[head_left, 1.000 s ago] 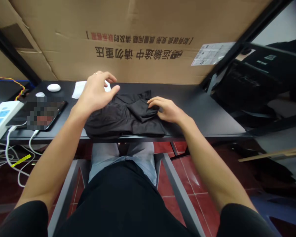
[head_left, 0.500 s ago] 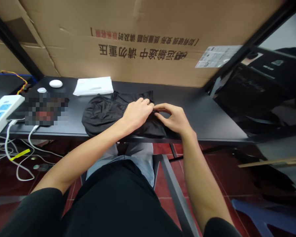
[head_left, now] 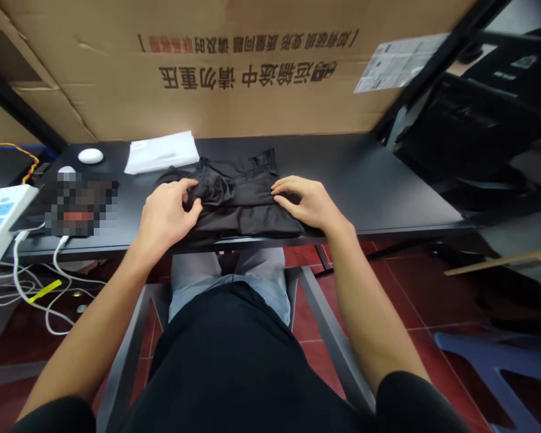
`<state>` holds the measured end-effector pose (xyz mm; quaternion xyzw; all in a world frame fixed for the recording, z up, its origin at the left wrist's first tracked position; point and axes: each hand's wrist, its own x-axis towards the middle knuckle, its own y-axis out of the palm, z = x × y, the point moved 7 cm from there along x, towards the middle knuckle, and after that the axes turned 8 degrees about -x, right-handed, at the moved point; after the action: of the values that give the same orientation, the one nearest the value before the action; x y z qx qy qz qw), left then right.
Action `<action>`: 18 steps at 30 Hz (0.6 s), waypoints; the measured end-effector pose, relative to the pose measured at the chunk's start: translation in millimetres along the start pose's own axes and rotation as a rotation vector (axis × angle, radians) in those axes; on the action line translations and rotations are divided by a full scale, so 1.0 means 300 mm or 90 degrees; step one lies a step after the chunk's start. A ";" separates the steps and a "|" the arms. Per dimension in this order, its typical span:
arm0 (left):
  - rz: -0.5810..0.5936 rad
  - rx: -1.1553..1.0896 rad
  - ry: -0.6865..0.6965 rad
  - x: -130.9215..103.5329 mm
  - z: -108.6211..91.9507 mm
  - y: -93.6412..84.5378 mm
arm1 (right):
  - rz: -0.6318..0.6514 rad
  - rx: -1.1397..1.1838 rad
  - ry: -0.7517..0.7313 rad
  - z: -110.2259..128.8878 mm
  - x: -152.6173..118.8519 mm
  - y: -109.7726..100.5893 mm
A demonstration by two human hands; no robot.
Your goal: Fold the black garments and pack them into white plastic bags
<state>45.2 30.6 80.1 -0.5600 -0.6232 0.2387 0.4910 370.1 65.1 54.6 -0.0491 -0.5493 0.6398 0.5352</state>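
Note:
A thin, slightly shiny black cloth garment (head_left: 252, 192) lies partly folded and creased at the front of the dark desk; its exact kind cannot be made out. My left hand (head_left: 166, 210) grips the garment's left part between thumb and fingers, with a bunched fold turned over toward the middle. At the other end, my right hand (head_left: 304, 201) has its thumb and fingertips closed on the right edge, near the desk's front. A strip of the cloth with a straight end sticks out toward the back.
Along the back of the desk (head_left: 388, 186) stands a large cardboard box (head_left: 252, 114). A flat white packet (head_left: 162, 153) and a white oval object (head_left: 91, 156) lie at the back left. Further left are a blurred-out dark device (head_left: 103, 204), white cables and a power strip (head_left: 4, 210).
My left hand has moved left from the garment's middle to its left end and turned part of it inward. My right hand stays at the right edge. The view has shifted slightly.

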 end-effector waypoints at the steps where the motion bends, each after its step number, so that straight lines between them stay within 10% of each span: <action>1: 0.002 0.008 -0.012 -0.013 0.026 -0.003 | 0.000 -0.002 0.000 0.001 0.000 -0.001; 9: -0.126 -0.032 -0.006 -0.027 -0.002 -0.086 | 0.009 -0.016 0.003 0.006 0.000 -0.002; 18: 0.031 0.018 0.178 0.050 -0.174 0.047 | 0.016 -0.043 -0.010 0.006 -0.003 0.005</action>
<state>99.5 35.1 94.4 -0.5960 -0.5312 0.1788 0.5751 368.5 63.6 53.7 -0.0694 -0.5742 0.6280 0.5207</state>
